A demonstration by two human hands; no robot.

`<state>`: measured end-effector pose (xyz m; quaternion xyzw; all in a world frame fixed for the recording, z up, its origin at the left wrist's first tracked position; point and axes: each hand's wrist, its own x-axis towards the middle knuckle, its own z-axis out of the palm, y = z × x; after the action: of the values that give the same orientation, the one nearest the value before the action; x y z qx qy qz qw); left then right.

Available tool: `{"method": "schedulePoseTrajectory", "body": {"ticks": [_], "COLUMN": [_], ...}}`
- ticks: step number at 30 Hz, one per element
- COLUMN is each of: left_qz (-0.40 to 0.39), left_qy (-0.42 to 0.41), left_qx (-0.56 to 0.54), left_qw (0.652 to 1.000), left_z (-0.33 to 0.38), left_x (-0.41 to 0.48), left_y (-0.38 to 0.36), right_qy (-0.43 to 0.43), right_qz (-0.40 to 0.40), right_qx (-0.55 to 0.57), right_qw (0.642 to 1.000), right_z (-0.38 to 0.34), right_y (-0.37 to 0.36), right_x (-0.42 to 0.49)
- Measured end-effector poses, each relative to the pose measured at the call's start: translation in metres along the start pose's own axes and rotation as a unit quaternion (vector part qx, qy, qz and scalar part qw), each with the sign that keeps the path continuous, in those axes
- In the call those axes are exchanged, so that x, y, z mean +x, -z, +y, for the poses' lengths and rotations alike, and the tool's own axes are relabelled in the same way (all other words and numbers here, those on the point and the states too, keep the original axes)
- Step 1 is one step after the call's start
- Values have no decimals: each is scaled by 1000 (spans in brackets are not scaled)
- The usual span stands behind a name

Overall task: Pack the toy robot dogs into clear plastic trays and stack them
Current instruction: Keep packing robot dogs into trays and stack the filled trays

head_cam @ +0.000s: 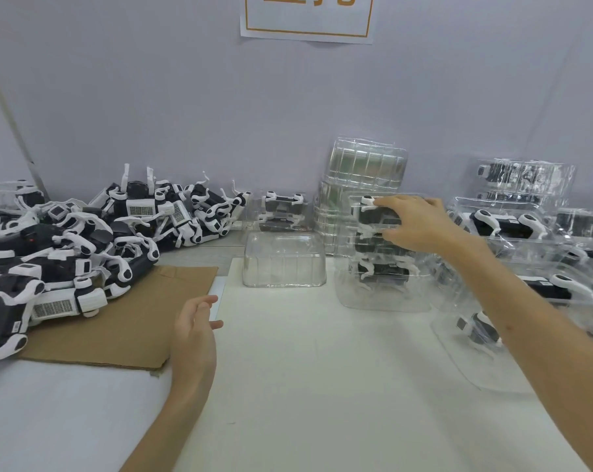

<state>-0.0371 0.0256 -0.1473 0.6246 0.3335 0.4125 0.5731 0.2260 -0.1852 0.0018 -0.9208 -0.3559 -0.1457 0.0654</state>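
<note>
White tabletop occupies the near field, with both forearms reaching in over it. Left hand hovers above the tabletop at the right edge of a brown cardboard sheet; its fingers are relaxed and slightly apart, holding nothing. Right hand is further back and to the right, fingers curled over the top tray of a stack of packed trays, thumb against its front face. Black-and-white dogs are visible inside the trays of this stack. Loose toy robot dogs lie heaped at the left, partly on the cardboard sheet. One empty clear tray stands between the heap and the stack. Nested empty trays lean against the wall behind the stack. Further packed trays are piled at the far right.
</note>
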Motion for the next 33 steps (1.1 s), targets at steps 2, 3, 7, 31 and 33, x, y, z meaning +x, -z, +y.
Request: {"method": "schedulePoseTrajectory", "body": {"ticks": [2,3,7,31,33], "left_qz": [-2,-2,2,-8,-10], "left_qy": [1,2,3,11,17], "left_qx": [1,0,7,-6,-16], "left_qw": [1000,1000,1000,1000,1000], "left_z": [1,1,2,6,7], "left_x": [-1,-1,-2,-3,-4], "left_y": [0,-1,0,1,1], "right_qy": [0,1,-5,155,141], "right_qz": [8,11,20,31,-31], "right_qx": [8,10,-9,131,44], "right_qw": [1000,1000,1000,979,989], "right_z": [1,1,-1,-126,-137], "right_y": [0,0,-1,-58,-78], "right_x": [-1,-1,1,1,16]}}
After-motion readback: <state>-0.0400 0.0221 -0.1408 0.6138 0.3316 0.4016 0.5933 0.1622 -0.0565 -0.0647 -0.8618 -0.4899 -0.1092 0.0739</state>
